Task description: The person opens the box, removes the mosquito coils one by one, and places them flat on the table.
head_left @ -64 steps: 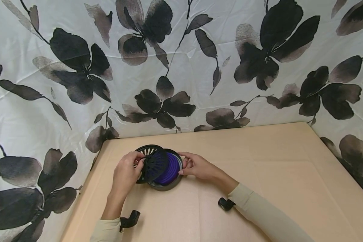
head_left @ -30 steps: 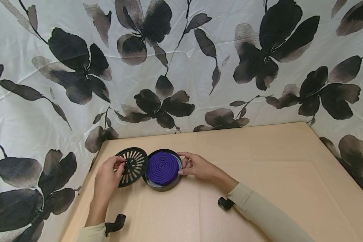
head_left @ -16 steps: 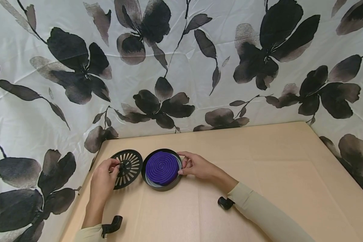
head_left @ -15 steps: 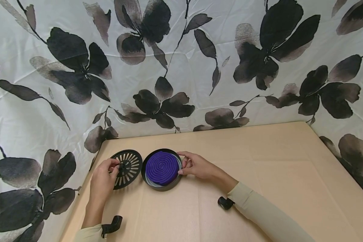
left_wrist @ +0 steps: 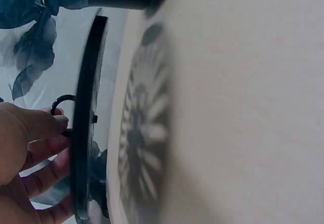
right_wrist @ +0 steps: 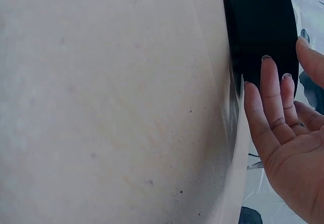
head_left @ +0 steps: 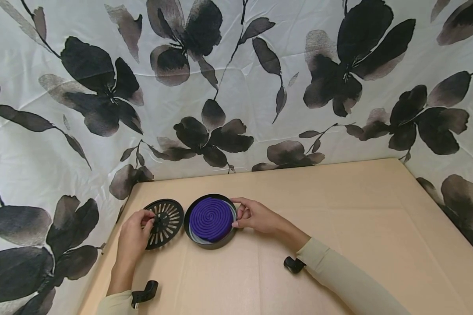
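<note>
My left hand (head_left: pixel 132 234) pinches the thin ring handle (left_wrist: pixel 64 98) of a round black slotted lid (head_left: pixel 171 228). In the left wrist view the lid stands edge-on above the table, its slotted shadow falling beside it. Just right of the lid sits a shallow round black mosquito coil holder (head_left: pixel 213 246), uncovered. Inside it lies a purple spiral mosquito coil (head_left: pixel 211 219), with a pale lining showing around its edge. My right hand (head_left: pixel 260 216) touches the holder's right side. The right wrist view shows its fingers (right_wrist: pixel 273 102) extended against the dark outer wall.
A light tan table (head_left: pixel 339 210) lies under everything. White floral fabric (head_left: pixel 276 131) hangs behind its back edge and down both sides. Black cameras stick out from the left sleeve (head_left: pixel 116 303) and the right sleeve (head_left: pixel 339 271).
The left hand has carried the slotted lid left, off the coil holder, uncovering the purple coil. In the last half second the lid has sunk slightly. The right hand has stayed in place.
</note>
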`<state>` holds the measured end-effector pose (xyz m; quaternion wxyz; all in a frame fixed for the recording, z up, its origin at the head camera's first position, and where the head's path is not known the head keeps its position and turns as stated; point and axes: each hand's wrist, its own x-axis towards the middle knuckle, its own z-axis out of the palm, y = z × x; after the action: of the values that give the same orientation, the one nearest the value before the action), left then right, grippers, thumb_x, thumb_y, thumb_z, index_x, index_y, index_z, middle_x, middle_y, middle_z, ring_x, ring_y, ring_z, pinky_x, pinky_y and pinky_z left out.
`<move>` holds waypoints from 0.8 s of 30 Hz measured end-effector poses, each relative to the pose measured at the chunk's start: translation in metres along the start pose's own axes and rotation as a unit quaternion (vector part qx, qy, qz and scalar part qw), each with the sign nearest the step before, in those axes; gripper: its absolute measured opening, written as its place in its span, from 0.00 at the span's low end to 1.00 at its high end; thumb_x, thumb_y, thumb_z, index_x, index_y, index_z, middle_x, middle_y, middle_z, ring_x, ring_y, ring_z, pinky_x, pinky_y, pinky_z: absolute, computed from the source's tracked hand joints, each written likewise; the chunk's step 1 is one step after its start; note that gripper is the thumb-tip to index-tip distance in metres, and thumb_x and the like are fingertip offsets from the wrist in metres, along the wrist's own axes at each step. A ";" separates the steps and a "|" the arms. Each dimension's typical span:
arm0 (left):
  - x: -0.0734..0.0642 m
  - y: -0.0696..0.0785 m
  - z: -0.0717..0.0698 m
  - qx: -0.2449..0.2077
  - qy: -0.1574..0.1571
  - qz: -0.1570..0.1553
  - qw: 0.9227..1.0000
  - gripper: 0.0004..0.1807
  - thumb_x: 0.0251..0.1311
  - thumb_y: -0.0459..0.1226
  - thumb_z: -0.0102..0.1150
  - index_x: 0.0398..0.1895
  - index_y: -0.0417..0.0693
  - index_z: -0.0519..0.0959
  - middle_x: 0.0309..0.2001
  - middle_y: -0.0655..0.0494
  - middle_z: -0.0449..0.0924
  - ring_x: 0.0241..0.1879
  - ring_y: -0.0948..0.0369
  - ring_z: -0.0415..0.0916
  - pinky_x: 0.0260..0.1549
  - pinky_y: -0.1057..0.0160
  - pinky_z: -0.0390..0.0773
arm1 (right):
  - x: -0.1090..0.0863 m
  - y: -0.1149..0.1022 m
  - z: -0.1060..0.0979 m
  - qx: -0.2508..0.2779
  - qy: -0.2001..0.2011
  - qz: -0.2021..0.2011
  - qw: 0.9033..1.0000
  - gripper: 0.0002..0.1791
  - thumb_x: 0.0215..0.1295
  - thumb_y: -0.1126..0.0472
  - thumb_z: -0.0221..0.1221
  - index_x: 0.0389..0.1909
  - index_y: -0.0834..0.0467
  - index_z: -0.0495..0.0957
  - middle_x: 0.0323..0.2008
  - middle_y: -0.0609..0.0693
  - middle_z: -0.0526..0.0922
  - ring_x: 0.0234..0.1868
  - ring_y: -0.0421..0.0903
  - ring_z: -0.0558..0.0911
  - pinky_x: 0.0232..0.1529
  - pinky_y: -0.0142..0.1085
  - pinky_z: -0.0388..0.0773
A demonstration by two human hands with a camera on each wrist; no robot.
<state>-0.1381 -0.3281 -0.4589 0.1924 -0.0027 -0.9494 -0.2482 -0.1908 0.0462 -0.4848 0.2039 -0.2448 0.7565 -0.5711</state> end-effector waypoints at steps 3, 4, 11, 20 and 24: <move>-0.001 -0.004 0.000 -0.001 -0.004 0.002 1.000 0.08 0.60 0.23 0.65 0.40 0.40 0.82 0.38 0.43 0.84 0.36 0.48 0.83 0.34 0.48 0.80 | 0.000 0.000 0.001 0.000 0.002 0.001 1.000 0.43 0.61 0.64 0.71 0.75 0.61 0.61 0.39 0.55 0.77 0.32 0.41 0.80 0.29 0.28 0.72; -0.002 -0.005 0.000 -0.001 -0.008 0.002 1.000 0.08 0.60 0.23 0.65 0.40 0.40 0.82 0.39 0.43 0.84 0.36 0.48 0.83 0.33 0.48 0.79 | 0.000 0.000 0.001 -0.001 0.002 0.001 1.000 0.43 0.61 0.64 0.71 0.75 0.61 0.61 0.39 0.55 0.77 0.31 0.41 0.80 0.28 0.28 0.72; -0.006 -0.016 0.004 0.006 -0.030 -0.003 1.000 0.08 0.60 0.24 0.65 0.40 0.41 0.82 0.40 0.43 0.84 0.35 0.50 0.83 0.30 0.53 0.77 | -0.001 0.000 0.002 -0.003 0.000 -0.001 1.000 0.43 0.62 0.64 0.71 0.75 0.61 0.61 0.39 0.56 0.77 0.32 0.42 0.80 0.28 0.28 0.72; -0.008 -0.023 0.008 0.013 -0.051 -0.017 0.998 0.08 0.60 0.25 0.65 0.40 0.42 0.81 0.37 0.45 0.83 0.34 0.52 0.81 0.30 0.55 0.76 | -0.002 0.002 0.001 -0.009 -0.001 0.001 1.000 0.43 0.62 0.63 0.71 0.76 0.60 0.61 0.40 0.55 0.77 0.32 0.43 0.80 0.30 0.28 0.73; -0.009 -0.023 0.009 0.015 -0.055 -0.024 0.998 0.07 0.62 0.25 0.65 0.40 0.41 0.81 0.39 0.43 0.84 0.36 0.51 0.83 0.33 0.54 0.78 | -0.002 0.002 0.001 -0.008 -0.002 0.000 1.000 0.43 0.62 0.63 0.71 0.76 0.61 0.61 0.39 0.55 0.77 0.32 0.43 0.80 0.29 0.28 0.72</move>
<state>-0.1352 -0.3434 -0.4801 0.1339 0.0094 -0.9619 -0.2384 -0.1893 0.0469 -0.4869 0.2033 -0.2477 0.7607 -0.5645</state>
